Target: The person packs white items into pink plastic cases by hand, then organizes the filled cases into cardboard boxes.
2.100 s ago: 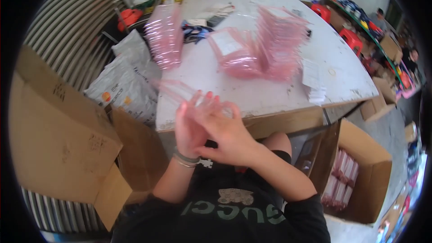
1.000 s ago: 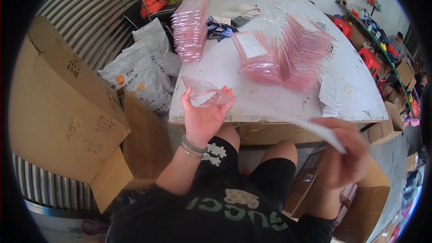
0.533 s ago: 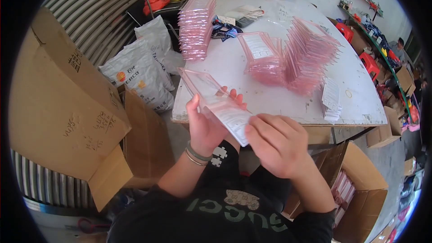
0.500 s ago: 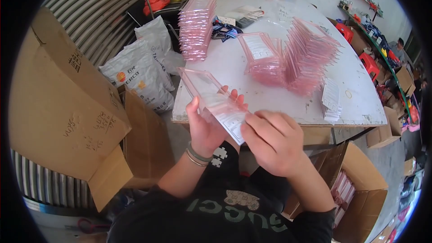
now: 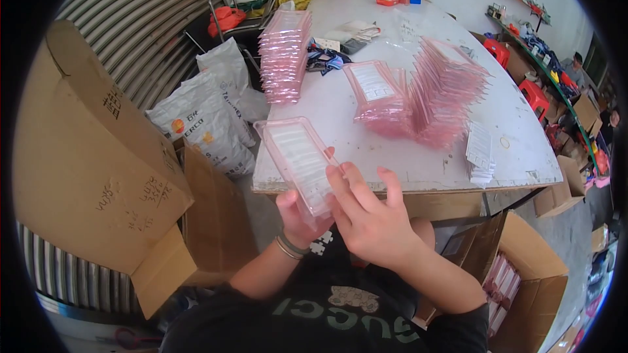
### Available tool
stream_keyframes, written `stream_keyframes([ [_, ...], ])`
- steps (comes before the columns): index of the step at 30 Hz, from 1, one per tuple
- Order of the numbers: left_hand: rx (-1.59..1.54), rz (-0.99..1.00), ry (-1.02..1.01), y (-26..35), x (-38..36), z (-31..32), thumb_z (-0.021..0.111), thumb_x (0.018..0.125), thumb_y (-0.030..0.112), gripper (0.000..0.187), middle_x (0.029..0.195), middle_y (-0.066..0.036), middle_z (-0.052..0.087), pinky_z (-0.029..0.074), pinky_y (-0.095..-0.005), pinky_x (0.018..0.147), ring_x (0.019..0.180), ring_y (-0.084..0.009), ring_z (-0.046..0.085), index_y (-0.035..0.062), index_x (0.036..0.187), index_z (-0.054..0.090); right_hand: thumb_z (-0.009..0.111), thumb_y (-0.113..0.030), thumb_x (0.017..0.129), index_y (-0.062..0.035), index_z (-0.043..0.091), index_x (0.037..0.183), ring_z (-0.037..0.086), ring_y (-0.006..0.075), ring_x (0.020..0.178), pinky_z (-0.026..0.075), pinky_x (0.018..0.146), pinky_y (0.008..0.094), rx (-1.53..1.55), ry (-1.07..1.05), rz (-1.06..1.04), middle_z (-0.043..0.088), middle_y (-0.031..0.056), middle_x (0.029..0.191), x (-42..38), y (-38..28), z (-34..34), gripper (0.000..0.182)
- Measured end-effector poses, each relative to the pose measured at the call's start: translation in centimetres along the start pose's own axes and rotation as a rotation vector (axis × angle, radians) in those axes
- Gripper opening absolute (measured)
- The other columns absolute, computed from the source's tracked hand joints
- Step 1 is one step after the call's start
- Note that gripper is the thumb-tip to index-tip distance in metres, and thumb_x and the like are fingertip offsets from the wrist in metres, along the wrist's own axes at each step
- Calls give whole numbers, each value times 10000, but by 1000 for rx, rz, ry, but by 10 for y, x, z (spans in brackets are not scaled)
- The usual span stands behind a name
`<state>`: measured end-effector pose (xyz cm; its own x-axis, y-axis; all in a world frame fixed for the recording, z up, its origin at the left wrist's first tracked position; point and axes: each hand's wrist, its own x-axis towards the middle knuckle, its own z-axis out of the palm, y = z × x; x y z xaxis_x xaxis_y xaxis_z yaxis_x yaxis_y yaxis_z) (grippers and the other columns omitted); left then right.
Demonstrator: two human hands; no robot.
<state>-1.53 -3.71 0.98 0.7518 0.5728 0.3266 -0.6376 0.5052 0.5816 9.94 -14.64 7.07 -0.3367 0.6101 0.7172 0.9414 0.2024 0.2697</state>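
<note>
A pink-edged clear plastic pouch [image 5: 297, 157] with a white printed sheet inside is in my left hand [image 5: 301, 219], tilted up over the table's near edge. My left thumb shows at its lower left side and the other fingers are mostly hidden behind it. My right hand [image 5: 374, 222] has its fingers stretched and spread, with the fingertips against the pouch's lower right edge. Farther back on the table lie similar pouches [image 5: 376, 88] with white sheets, beside a tall leaning pile of pink pouches [image 5: 448, 91]. A stack of white printed sheets [image 5: 479, 153] lies near the right edge.
Another tall stack of pink pouches [image 5: 284, 55] stands at the left of the white table [image 5: 386, 173]. Large cardboard boxes [image 5: 118, 150] and white sacks [image 5: 203, 117] are on my left. An open carton [image 5: 533, 287] holding pink packages stands at my lower right.
The white sheet, partly sticking out of the pouch before, now lies inside it. My right hand has opened from its pinch on the sheet, and the pouch is more upright.
</note>
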Motion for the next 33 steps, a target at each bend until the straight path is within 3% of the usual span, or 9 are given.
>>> stream_keyframes([
  [7, -133, -42, 71, -13, 1, -16, 509, 797, 535, 940, 1481, -177, 433, 330, -439, 1157, 1369, -327, 439, 5, 1534, 267, 624, -179, 734, -36, 666, 836, 629, 288, 1070, 382, 926, 490, -89, 9, -6, 657, 190, 1181, -7, 5, 18, 181],
  [10, 67, -15, 35, -11, -2, -8, 482, 820, 568, 976, 1586, -217, 275, 266, -506, 1194, 1434, -389, 334, 24, 1568, 170, 617, -179, 738, -32, 664, 849, 630, 292, 1048, 385, 915, 488, -104, -36, -18, 648, 194, 1195, -10, 7, 19, 190],
  [14, -117, -7, 60, -18, 6, -3, 487, 822, 535, 891, 1483, -173, 435, 328, -453, 1155, 1393, -312, 408, 23, 1525, 295, 638, -146, 740, -18, 681, 924, 628, 308, 1028, 417, 873, 473, 4, -55, 13, 633, 206, 1220, -13, 11, 19, 228],
  [17, -193, -55, -20, -4, 16, -14, 456, 859, 552, 857, 1485, -162, 438, 322, -463, 1159, 1397, -311, 402, 27, 1519, 306, 665, -98, 722, -1, 681, 1027, 626, 340, 1076, 459, 872, 471, 540, 101, 21, 632, 215, 1238, -7, 21, 0, 320],
  [22, -151, -68, -134, 3, 33, -1, 378, 958, 571, 766, 1483, -140, 450, 304, -482, 1166, 1391, -276, 410, 34, 1502, 327, 660, -141, 737, -32, 621, 1170, 620, 360, 1149, 517, 894, 437, 306, 59, 175, 626, 213, 1244, 2, 32, 8, 448],
  [27, 808, 160, 270, 68, 114, -39, 483, 1038, 406, 550, 1373, -140, 547, 425, -387, 1067, 1244, -258, 541, 32, 1438, 441, 654, -128, 754, -76, 644, 1163, 614, 330, 1184, 533, 871, 416, 7, 139, 151, 648, 151, 1231, 15, 94, 6, 412],
  [30, 1498, 761, 285, 125, 194, -69, 608, 961, 380, 563, 1268, -170, 600, 465, -414, 998, 1157, -289, 586, -35, 1332, 523, 648, -58, 757, -94, 673, 1148, 610, 286, 1165, 453, 961, 447, -193, 207, 186, 655, 84, 1249, 26, 160, -27, 394],
  [32, 1984, 783, 339, 165, 239, -80, 638, 902, 469, 692, 1274, -217, 593, 442, -462, 1027, 1215, -342, 558, -30, 1363, 507, 622, -12, 774, -121, 681, 1160, 607, 277, 1142, 419, 981, 452, -209, 199, 258, 656, 71, 1258, 26, 214, -43, 406],
  [33, 2081, 611, 400, 170, 258, -76, 652, 869, 510, 746, 1296, -219, 580, 433, -477, 1034, 1233, -354, 542, -25, 1370, 507, 605, 8, 788, -139, 681, 1170, 608, 281, 1125, 412, 978, 448, -149, 204, 300, 656, 71, 1261, 24, 236, -47, 417],
])
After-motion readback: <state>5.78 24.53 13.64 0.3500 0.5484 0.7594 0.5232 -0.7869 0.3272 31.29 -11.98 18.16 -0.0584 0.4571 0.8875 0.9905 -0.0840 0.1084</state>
